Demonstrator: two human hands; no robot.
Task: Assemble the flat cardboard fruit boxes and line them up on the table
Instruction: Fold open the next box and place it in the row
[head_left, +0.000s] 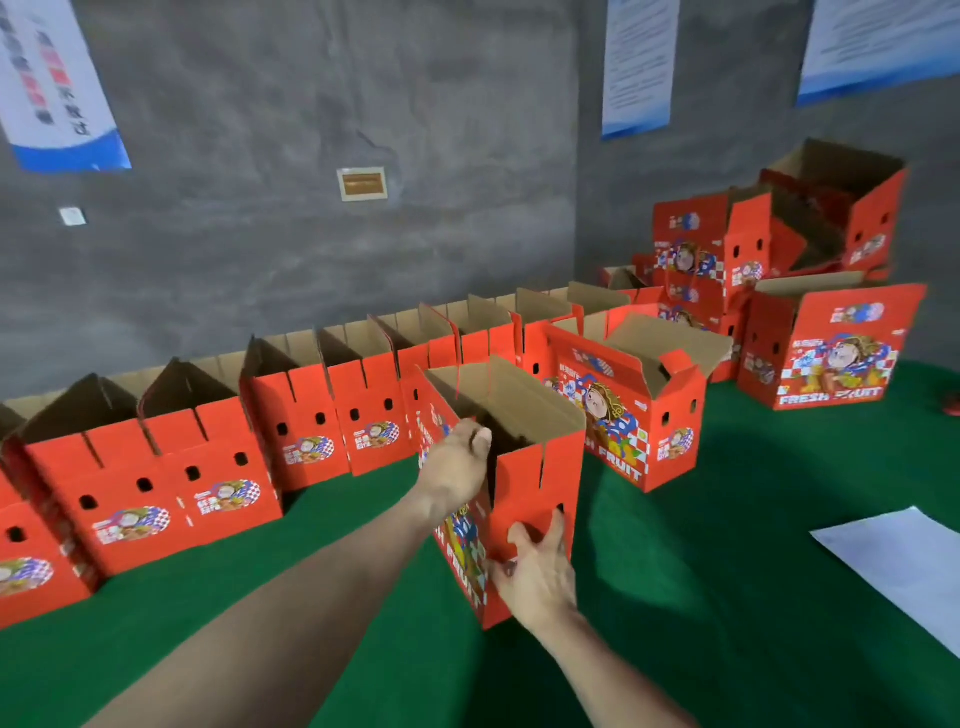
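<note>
Head view: your left hand (460, 462) grips the top rim of the upright fruit box (519, 483), and your right hand (537, 577) presses flat low on its end. The row of assembled boxes (311, 415) stands just beyond, leftward, nearer your left hand.

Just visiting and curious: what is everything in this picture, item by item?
held box: one, red, centre, top open
row of boxes: at least six, red, along the wall, left
angled box: one, red, flaps up, behind the held box
lone box: one, red, far right
pile of boxes: several, red, right corner
paper sheet: one, white, right edge
table cover: one, green, under the boxes
posters: three, white and blue, grey wall
plaque: one, brownish, wall
left hand: one, grips the held box's top rim
right hand: one, flat against its near side
</note>
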